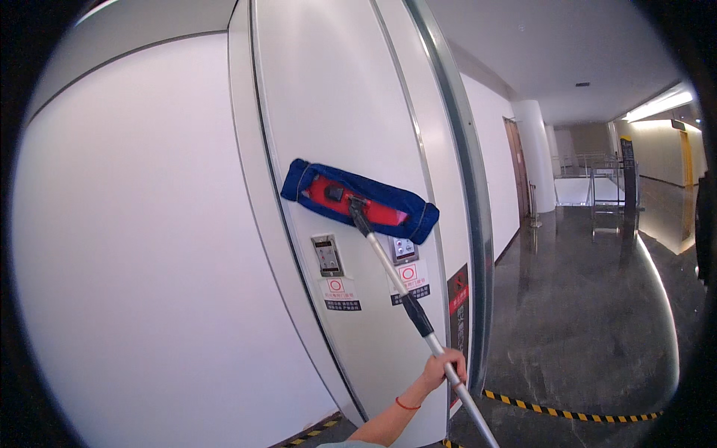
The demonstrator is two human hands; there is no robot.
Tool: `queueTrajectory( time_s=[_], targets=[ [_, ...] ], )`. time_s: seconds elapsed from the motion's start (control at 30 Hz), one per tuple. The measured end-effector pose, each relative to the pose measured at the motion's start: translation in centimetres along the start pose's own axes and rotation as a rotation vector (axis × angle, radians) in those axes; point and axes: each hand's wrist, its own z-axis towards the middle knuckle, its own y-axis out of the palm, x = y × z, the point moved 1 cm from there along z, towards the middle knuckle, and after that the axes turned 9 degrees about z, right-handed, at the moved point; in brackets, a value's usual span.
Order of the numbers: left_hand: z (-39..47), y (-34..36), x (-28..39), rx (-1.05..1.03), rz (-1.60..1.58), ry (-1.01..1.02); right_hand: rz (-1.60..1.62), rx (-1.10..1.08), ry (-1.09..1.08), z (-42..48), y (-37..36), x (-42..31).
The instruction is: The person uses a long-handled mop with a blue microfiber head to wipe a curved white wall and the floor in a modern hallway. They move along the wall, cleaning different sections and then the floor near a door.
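Observation:
My left hand [445, 369] is closed around the silver metal pole [470, 409] of a flat mop, with a red band on the wrist. The pole slants up to the left, past a black locking collar [417, 315], to the mop head. The blue cloth pad [386, 190] is wrapped around the red mop plate [386, 214] and lies at or against a white wall panel [336, 112]; whether it touches is hard to tell. Its lower right edge partly covers a metal control plate [404, 252]. My right hand is out of view.
A second control plate [327, 255] and printed stickers [341, 294] are on the panel. To the right stands a metal door frame [476, 224]. Black-and-yellow tape [566, 415] runs along the shiny dark floor [571, 313]. A white column [535, 157] and metal railings [608, 187] stand farther off.

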Motion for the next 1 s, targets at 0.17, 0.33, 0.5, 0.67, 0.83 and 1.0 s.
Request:
queueTrajectory(
  time_s=[0.17,0.33,0.5,0.67,0.83,1.0],
  targets=[
    [3.9,-1.7,5.3,0.233,-0.160,0.096,0.178,-0.022,-0.041,3.2,2.4,-3.5],
    [3.5,-2.1,9.6,0.363,-0.240,0.321,0.688,-0.305,-0.139,1.5,1.3,-20.1],
    [2.5,1.9,11.9,0.261,-0.313,0.341,0.637,-0.349,-0.262,7.4,1.5,-28.0],
    [3.8,-0.4,18.3,0.130,-0.273,0.427,0.926,-0.775,-0.368,3.1,-3.2,-43.9],
    [7.4,-3.3,29.4,0.212,-0.083,0.555,0.813,-0.888,-0.767,0.7,-6.1,-54.1],
    [12.3,-6.4,37.3,0.320,0.090,0.611,0.859,-0.798,-0.932,1.2,-7.9,-62.9]
  ],
)
